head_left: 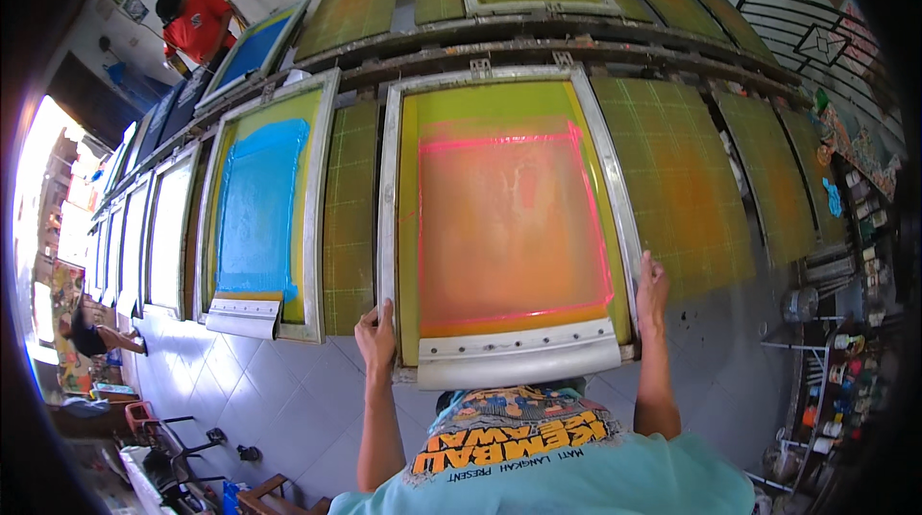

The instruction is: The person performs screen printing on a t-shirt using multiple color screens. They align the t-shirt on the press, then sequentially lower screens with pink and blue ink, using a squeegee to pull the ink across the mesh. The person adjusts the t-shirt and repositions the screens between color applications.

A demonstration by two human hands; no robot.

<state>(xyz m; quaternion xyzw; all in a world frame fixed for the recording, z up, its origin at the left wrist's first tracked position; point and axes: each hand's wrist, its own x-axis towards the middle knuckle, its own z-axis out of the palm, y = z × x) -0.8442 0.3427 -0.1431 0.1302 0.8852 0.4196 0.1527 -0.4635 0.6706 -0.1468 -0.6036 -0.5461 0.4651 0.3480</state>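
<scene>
In front of me lies a screen printing frame [604,169] with metal sides and a yellow-green mesh. Pink ink outlines a large orange-pink rectangle on the mesh [509,217]. Across the frame's near end rests a wide metal squeegee [519,354], touched by neither hand. My left hand [376,337] grips the frame's left side close to the near corner. On the opposite side, my right hand [652,292] holds the right edge, a little farther up. Both sets of fingers are closed, their undersides partly hidden by the frame.
To the left sits another frame with blue ink [259,198] and its own squeegee [244,316]. Stained printing boards [672,179] line the long table. A person in red [197,27] stands at the far left. Paint containers [845,361] crowd a rack at right; chairs stand lower left.
</scene>
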